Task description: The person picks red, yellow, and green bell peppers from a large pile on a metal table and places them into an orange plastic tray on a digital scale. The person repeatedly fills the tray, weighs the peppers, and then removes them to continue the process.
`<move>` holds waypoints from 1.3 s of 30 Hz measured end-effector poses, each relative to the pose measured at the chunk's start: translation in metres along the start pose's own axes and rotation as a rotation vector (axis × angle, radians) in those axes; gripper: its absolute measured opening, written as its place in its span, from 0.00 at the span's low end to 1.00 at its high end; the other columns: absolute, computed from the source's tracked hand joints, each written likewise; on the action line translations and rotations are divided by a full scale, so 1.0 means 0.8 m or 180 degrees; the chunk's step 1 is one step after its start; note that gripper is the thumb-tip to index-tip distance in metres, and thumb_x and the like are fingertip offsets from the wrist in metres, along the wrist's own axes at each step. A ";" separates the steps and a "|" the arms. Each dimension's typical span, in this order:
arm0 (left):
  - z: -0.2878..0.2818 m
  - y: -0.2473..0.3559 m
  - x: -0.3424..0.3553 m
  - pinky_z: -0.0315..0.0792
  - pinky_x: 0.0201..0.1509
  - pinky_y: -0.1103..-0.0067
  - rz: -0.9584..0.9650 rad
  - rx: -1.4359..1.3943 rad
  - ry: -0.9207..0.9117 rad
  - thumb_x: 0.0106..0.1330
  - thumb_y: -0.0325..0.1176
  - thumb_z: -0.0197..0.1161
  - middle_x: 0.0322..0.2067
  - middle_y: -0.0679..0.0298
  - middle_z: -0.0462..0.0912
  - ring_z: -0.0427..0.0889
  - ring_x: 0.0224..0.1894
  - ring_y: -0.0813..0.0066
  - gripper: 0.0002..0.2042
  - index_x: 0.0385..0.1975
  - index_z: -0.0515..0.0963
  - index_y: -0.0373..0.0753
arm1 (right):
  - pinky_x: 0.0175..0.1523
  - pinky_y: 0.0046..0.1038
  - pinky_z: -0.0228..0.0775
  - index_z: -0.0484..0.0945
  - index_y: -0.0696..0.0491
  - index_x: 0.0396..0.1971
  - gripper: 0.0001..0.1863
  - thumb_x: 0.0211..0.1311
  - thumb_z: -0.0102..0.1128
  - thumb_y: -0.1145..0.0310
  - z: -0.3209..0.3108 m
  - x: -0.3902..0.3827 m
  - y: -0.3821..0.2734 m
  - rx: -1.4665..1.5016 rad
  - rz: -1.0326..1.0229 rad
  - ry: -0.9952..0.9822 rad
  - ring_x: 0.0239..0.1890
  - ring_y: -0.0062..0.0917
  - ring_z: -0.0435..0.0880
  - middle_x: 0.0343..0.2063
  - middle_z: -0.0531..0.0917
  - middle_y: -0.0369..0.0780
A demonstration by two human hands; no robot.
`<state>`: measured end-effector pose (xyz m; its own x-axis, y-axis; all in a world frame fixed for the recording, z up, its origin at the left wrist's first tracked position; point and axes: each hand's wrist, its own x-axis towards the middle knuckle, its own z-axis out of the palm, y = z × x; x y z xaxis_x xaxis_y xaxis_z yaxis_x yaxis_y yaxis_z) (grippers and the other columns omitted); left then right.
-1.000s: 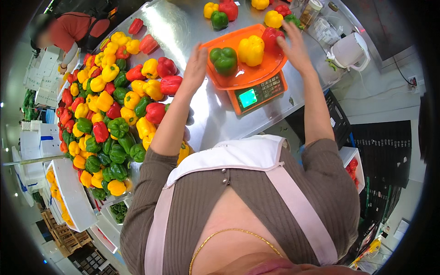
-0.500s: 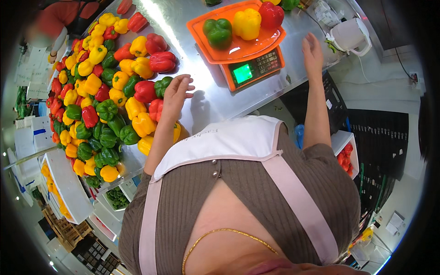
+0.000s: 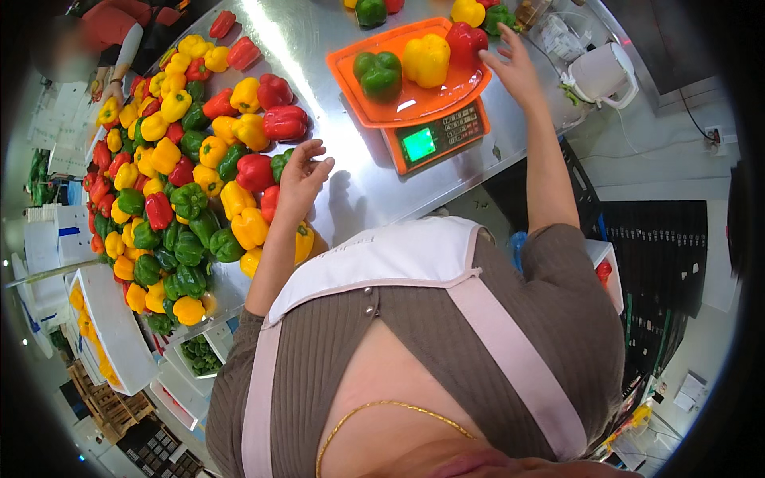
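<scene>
An orange tray (image 3: pixel 347 80) on a digital scale (image 3: pixel 438 139) with a lit green display bears a green bell pepper (image 3: pixel 378 75), a yellow bell pepper (image 3: pixel 425 60) and a red bell pepper (image 3: pixel 467 45). My right hand (image 3: pixel 514 68) is beside the tray's right edge, fingers apart, its fingertips close to the red pepper; whether they touch it I cannot tell. Over the near right edge of a big pile of bell peppers, my left hand (image 3: pixel 304 179) hovers with loosely bent, parted fingers and holds nothing. A green pepper (image 3: pixel 280 165) lies partly hidden behind it.
The pile of red, yellow and green peppers (image 3: pixel 171 155) covers the left of the metal table (image 3: pixel 351 171). More peppers (image 3: pixel 371 11) lie beyond the tray. A white jug (image 3: pixel 603 73) stands at the right. Another person's hand (image 3: pixel 111 92) is at the pile's far left.
My right hand has moved up and left, from beside the scale toward the red pepper on the tray. My left hand stays near the pile, fingers slightly more spread. The view has shifted a little.
</scene>
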<state>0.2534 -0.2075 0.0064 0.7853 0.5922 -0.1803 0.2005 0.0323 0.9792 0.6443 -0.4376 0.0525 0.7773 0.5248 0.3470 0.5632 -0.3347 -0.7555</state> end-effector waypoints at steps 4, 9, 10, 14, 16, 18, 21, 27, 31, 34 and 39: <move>0.036 0.045 0.028 0.79 0.48 0.78 0.0508 0.0118 -0.0164 0.62 0.29 0.72 0.59 0.55 0.69 0.79 0.47 0.72 0.34 0.67 0.63 0.36 | 0.68 0.35 0.65 0.66 0.53 0.68 0.44 0.53 0.75 0.55 0.025 0.037 0.024 -0.0109 -0.0621 -0.0417 0.62 0.42 0.75 0.62 0.73 0.51; 0.074 0.074 0.077 0.81 0.50 0.75 0.1129 0.0571 -0.0162 0.61 0.28 0.73 0.66 0.51 0.61 0.76 0.56 0.63 0.40 0.72 0.56 0.39 | 0.63 0.33 0.69 0.71 0.55 0.63 0.39 0.51 0.77 0.59 0.020 0.019 -0.010 -0.0449 -0.0460 -0.0364 0.57 0.37 0.78 0.54 0.79 0.47; 0.078 0.075 0.085 0.81 0.51 0.74 0.1178 0.0679 -0.0126 0.60 0.28 0.73 0.66 0.51 0.61 0.75 0.57 0.62 0.41 0.72 0.55 0.40 | 0.63 0.33 0.70 0.71 0.55 0.62 0.39 0.51 0.77 0.59 0.013 0.005 -0.019 -0.0431 -0.0439 -0.0409 0.57 0.37 0.79 0.54 0.79 0.47; 0.089 0.068 0.107 0.82 0.52 0.72 0.1225 0.0719 -0.0166 0.58 0.27 0.74 0.66 0.52 0.60 0.75 0.58 0.60 0.45 0.74 0.52 0.42 | 0.62 0.37 0.70 0.72 0.57 0.59 0.39 0.48 0.78 0.59 -0.005 -0.063 -0.067 0.0059 0.0077 -0.0545 0.57 0.39 0.78 0.53 0.79 0.49; 0.096 0.069 0.109 0.83 0.52 0.72 0.1253 0.0737 -0.0205 0.58 0.26 0.74 0.66 0.52 0.60 0.76 0.58 0.60 0.45 0.73 0.52 0.43 | 0.61 0.36 0.71 0.71 0.57 0.59 0.39 0.47 0.79 0.58 0.006 -0.093 -0.066 -0.0154 -0.0210 -0.0614 0.56 0.40 0.78 0.53 0.78 0.48; 0.101 0.064 0.118 0.80 0.55 0.71 0.1378 0.0841 -0.0102 0.55 0.28 0.75 0.62 0.49 0.62 0.72 0.62 0.56 0.45 0.71 0.53 0.41 | 0.61 0.37 0.71 0.71 0.57 0.60 0.40 0.47 0.79 0.57 0.027 -0.106 -0.089 -0.0177 -0.0240 -0.0630 0.56 0.42 0.78 0.53 0.78 0.49; 0.101 0.066 0.119 0.76 0.61 0.69 0.1355 0.0795 -0.0143 0.53 0.30 0.76 0.61 0.47 0.63 0.69 0.65 0.52 0.46 0.70 0.53 0.40 | 0.61 0.38 0.71 0.70 0.57 0.60 0.41 0.48 0.79 0.57 0.056 -0.106 -0.108 -0.0253 -0.0366 -0.0540 0.57 0.44 0.77 0.54 0.76 0.50; 0.084 0.066 0.135 0.67 0.69 0.64 0.1635 0.1081 0.0051 0.50 0.34 0.79 0.62 0.43 0.64 0.67 0.66 0.47 0.50 0.71 0.52 0.39 | 0.62 0.39 0.70 0.68 0.57 0.62 0.40 0.52 0.76 0.56 0.107 -0.079 -0.110 -0.0214 -0.0731 -0.0420 0.59 0.45 0.74 0.57 0.74 0.50; 0.075 0.056 0.135 0.68 0.68 0.64 0.1388 0.0776 -0.0023 0.49 0.34 0.80 0.63 0.42 0.64 0.67 0.66 0.47 0.52 0.72 0.50 0.38 | 0.63 0.39 0.69 0.67 0.55 0.64 0.40 0.54 0.75 0.56 0.091 -0.064 -0.097 -0.0462 -0.0869 -0.0680 0.60 0.46 0.73 0.61 0.72 0.48; 0.078 0.051 0.125 0.75 0.62 0.66 0.1196 0.0562 0.0063 0.51 0.34 0.80 0.63 0.42 0.63 0.70 0.64 0.49 0.53 0.73 0.49 0.38 | 0.60 0.36 0.73 0.66 0.55 0.66 0.38 0.59 0.72 0.58 0.067 -0.061 -0.086 -0.0097 -0.0481 -0.0575 0.60 0.39 0.74 0.61 0.72 0.45; 0.077 0.053 0.123 0.84 0.49 0.73 0.0996 0.0609 0.0173 0.59 0.29 0.74 0.66 0.44 0.60 0.73 0.64 0.55 0.47 0.75 0.48 0.40 | 0.52 0.30 0.75 0.69 0.56 0.64 0.28 0.67 0.64 0.63 0.040 -0.058 -0.041 0.0380 -0.0017 -0.0443 0.57 0.31 0.76 0.60 0.72 0.44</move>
<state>0.3751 -0.1979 0.0241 0.7947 0.5917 0.1354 0.0655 -0.3054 0.9500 0.5809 -0.4256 0.0435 0.7235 0.6323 0.2770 0.5234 -0.2409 -0.8173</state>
